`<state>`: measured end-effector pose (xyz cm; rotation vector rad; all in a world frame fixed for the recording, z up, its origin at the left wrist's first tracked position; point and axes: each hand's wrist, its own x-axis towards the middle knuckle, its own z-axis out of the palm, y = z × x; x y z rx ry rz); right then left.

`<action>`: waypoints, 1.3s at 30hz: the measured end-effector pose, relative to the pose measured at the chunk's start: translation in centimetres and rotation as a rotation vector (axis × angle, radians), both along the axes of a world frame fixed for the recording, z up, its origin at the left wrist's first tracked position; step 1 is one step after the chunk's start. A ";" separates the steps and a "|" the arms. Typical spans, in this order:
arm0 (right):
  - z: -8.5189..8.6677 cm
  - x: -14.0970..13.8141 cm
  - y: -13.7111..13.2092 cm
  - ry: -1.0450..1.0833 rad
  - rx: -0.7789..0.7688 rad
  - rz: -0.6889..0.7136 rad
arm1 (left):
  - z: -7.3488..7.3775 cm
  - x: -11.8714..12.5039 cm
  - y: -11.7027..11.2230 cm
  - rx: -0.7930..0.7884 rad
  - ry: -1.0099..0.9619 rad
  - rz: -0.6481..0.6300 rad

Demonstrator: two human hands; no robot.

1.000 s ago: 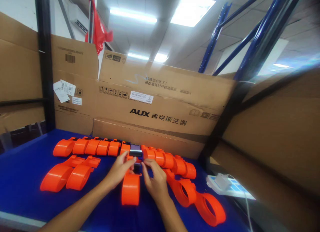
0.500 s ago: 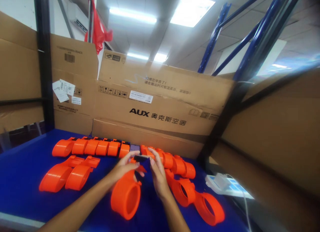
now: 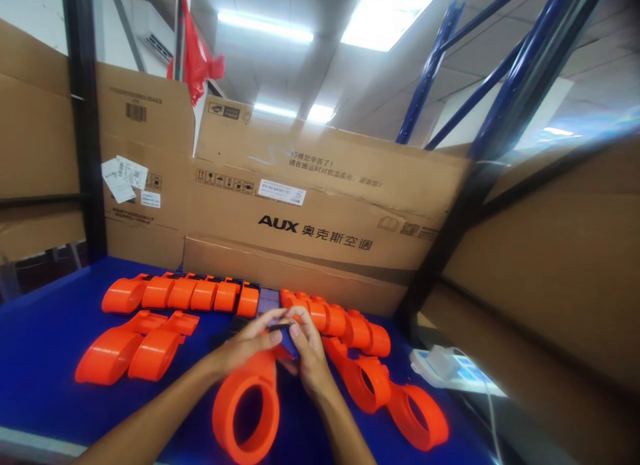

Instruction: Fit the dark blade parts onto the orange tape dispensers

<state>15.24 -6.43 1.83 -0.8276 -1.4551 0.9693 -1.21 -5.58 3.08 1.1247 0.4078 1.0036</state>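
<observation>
My left hand (image 3: 245, 348) and my right hand (image 3: 307, 358) together hold an orange plastic ring-shaped part (image 3: 246, 406) above the blue table. The ring end hangs toward me with its opening facing the camera. Both hands pinch a small dark piece (image 3: 281, 326) at the part's top end. A row of the same orange parts (image 3: 185, 294) lies along the back of the table, with a small dark device (image 3: 268, 299) set in the row just behind my fingers.
Two orange parts (image 3: 131, 351) lie at the left, more orange parts (image 3: 390, 391) at the right. Big cardboard boxes (image 3: 320, 211) wall the back and sides. A white power strip (image 3: 453, 371) lies at the table's right edge. The blue table surface (image 3: 35, 345) spreads to the left.
The orange part has been lifted off the table and turned so its ring opening faces the camera. Both hands rose slightly and stayed pinched at its top end.
</observation>
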 end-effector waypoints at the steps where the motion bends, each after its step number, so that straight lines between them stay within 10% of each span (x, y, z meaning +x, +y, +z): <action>1: 0.0 -0.3 -0.1 -0.004 0.000 -0.012 | 0.0 0.0 0.1 0.006 0.014 -0.014; 12: 0.0 1.3 0.6 -0.286 0.142 -0.173 | -1.1 -0.3 1.6 -0.011 -0.016 -0.245; 24: -0.2 5.0 -0.7 -1.073 0.180 -0.081 | -0.8 -0.9 2.5 -0.166 -0.195 -0.085; 39: 1.0 5.5 -0.2 -0.773 0.213 -0.086 | -1.0 -0.6 2.3 -0.086 -0.200 -0.015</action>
